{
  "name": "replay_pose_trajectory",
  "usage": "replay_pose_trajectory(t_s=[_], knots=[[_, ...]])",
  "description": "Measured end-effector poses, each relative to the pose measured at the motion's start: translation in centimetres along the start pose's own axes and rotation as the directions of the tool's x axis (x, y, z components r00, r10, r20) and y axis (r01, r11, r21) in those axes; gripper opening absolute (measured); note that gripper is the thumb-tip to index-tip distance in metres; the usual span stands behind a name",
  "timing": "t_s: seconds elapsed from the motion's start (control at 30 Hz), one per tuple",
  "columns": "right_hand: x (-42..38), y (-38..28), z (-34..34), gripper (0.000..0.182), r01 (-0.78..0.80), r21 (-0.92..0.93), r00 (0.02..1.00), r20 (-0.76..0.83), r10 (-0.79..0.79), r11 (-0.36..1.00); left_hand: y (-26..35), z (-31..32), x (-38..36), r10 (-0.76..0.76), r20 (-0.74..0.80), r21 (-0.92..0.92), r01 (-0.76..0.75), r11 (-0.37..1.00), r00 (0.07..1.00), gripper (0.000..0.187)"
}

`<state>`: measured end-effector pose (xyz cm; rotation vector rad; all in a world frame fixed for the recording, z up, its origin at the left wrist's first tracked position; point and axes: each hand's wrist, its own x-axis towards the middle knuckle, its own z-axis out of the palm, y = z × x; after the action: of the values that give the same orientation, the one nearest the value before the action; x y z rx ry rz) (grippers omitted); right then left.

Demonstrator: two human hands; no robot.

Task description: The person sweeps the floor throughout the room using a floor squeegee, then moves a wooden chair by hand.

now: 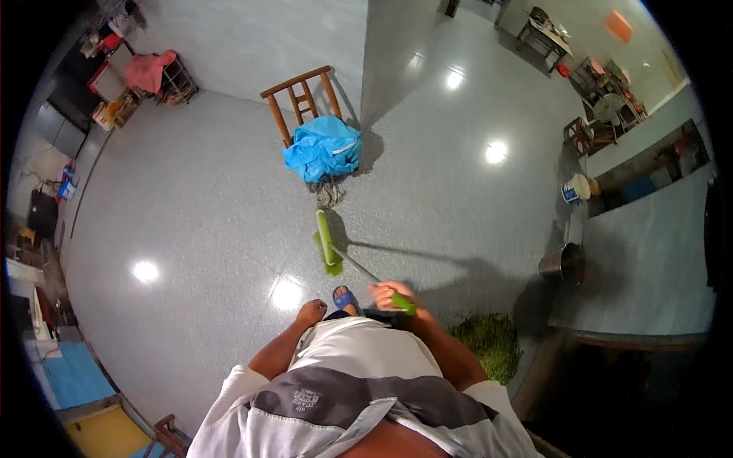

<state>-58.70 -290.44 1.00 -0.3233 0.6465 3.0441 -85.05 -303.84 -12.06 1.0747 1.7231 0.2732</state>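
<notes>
My right hand (pixel 392 294) is closed round the green-gripped grey handle of a broom (pixel 326 244). The broom's green head, with a pale edge, rests on the grey floor ahead of my feet. My left hand (pixel 311 312) hangs near my waist with its fingers curled in, and nothing shows in it. Close to that hand is my foot in a blue sandal (pixel 346 298). Just beyond the broom head, a grey stringy bundle (pixel 330 194) lies at the foot of a wooden chair (pixel 298 95) draped with a blue cloth (pixel 323 148).
A heap of green leafy stuff (pixel 489 347) lies on the floor to my right. Further along that side stand a metal bucket (pixel 563 265) and a white pail (pixel 576 189). A wall corner (pixel 362 99) rises behind the chair. A pink cloth (pixel 150 72) covers a rack at the far left.
</notes>
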Motion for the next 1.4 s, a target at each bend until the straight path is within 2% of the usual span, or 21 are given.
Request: replay_pose_trajectory(t_s=[0.07,0.1,0.17,0.3,0.4,0.47,0.53,0.6,0.67,0.73,0.77,0.9,0.97,1.03,1.07,1.17,1.2,1.23,1.27,1.37,1.4], knots=[[-2.7,-0.8,-0.5,0.016,0.196,0.274,0.980,-0.074,-0.183,0.942,1.2,-0.7,0.3,0.042,-0.003,0.089,-0.042,0.995,0.999,0.027],[-4.2,-1.7,-3.6,0.016,0.188,0.270,0.982,-0.078,-0.173,0.944,1.6,-1.0,0.1,0.037,-0.011,0.082,-0.036,0.996,0.999,0.027],[-6.1,-4.7,-11.8,0.031,0.263,0.386,0.908,0.211,-0.363,0.884,2.4,-1.6,0.0,0.003,-0.002,0.140,-0.002,0.990,1.000,0.027],[-10.5,-2.6,2.5,0.042,0.185,0.483,0.975,0.021,-0.223,0.856,0.7,-0.8,0.1,-0.020,-0.086,0.130,0.031,0.991,0.996,0.026],[-14.2,-5.2,4.2,0.041,0.208,0.342,0.977,-0.017,-0.215,0.916,0.1,0.2,-0.1,-0.019,-0.148,0.153,0.042,0.987,0.989,0.026],[-16.4,-6.8,6.2,0.041,0.303,0.176,0.936,-0.239,-0.258,0.936,1.0,1.0,-0.2,-0.146,-0.187,0.138,0.173,0.975,0.972,0.025],[-17.9,-9.2,7.4,0.033,0.254,0.019,0.941,-0.238,-0.242,0.967,2.3,2.2,0.2,-0.212,-0.190,0.069,0.229,0.971,0.959,0.026],[-18.9,-11.4,8.5,0.016,0.353,-0.157,0.728,-0.573,-0.376,0.922,3.9,3.6,0.2,-0.227,-0.157,-0.028,0.225,0.974,0.961,0.027],[-19.5,-14.1,7.8,0.016,0.292,-0.182,0.756,-0.557,-0.343,0.939,4.3,5.4,1.4,-0.235,-0.122,-0.094,0.225,0.970,0.964,0.030],[-19.2,-16.2,8.2,0.020,0.202,-0.543,0.513,-0.650,-0.560,0.815,5.1,7.1,2.6,-0.208,-0.180,-0.075,0.198,0.977,0.962,0.032],[-19.3,-18.2,7.0,0.018,0.210,-0.555,0.515,-0.637,-0.574,0.805,7.4,6.4,1.4,-0.180,-0.201,-0.187,0.142,0.972,0.963,0.032],[-16.9,-23.0,5.0,0.020,0.282,-0.516,0.439,-0.680,-0.587,0.809,7.7,6.8,2.4,-0.120,-0.276,-0.131,0.087,0.988,0.954,0.029],[-14.9,-24.1,3.6,0.020,0.142,-0.608,0.409,-0.683,-0.606,0.781,8.5,7.0,2.2,-0.200,-0.271,-0.178,0.155,0.972,0.942,0.028],[-12.2,-23.5,2.9,0.020,-0.018,-0.649,0.459,-0.681,-0.571,0.760,9.2,7.3,1.7,-0.283,-0.260,-0.223,0.227,0.948,0.923,0.027],[-11.2,-23.0,2.8,0.019,-0.175,-0.652,0.572,-0.677,-0.463,0.737,9.4,7.6,1.5,-0.295,-0.274,-0.292,0.213,0.932,0.915,0.027],[-6.5,-19.4,3.2,0.022,-0.509,-0.623,0.603,-0.751,-0.271,0.594,10.4,8.0,1.1,-0.347,-0.304,-0.338,0.240,0.910,0.887,0.027],[-5.5,-16.1,7.3,0.020,-0.444,-0.677,0.621,-0.704,-0.344,0.587,11.0,8.0,1.2,-0.375,-0.318,-0.319,0.275,0.907,0.870,0.027],[-4.3,-16.1,4.5,0.021,-0.387,-0.710,0.714,-0.634,-0.297,0.588,11.5,8.0,1.4,-0.377,-0.321,-0.318,0.276,0.907,0.869,0.027],[-3.8,-15.9,5.2,0.022,-0.511,-0.697,0.715,-0.669,-0.201,0.504,12.1,8.1,1.6,-0.368,-0.351,-0.449,0.189,0.873,0.861,0.026],[-2.9,-14.2,9.8,0.023,-0.551,-0.721,0.744,-0.653,-0.144,0.420,17.3,6.4,1.9,-0.344,-0.405,-0.660,-0.011,0.751,0.847,0.023],[-2.1,-15.3,7.1,0.023,-0.444,-0.700,0.842,-0.539,-0.005,0.559,19.3,5.8,2.1,-0.328,-0.421,-0.735,-0.106,0.669,0.846,0.021]])
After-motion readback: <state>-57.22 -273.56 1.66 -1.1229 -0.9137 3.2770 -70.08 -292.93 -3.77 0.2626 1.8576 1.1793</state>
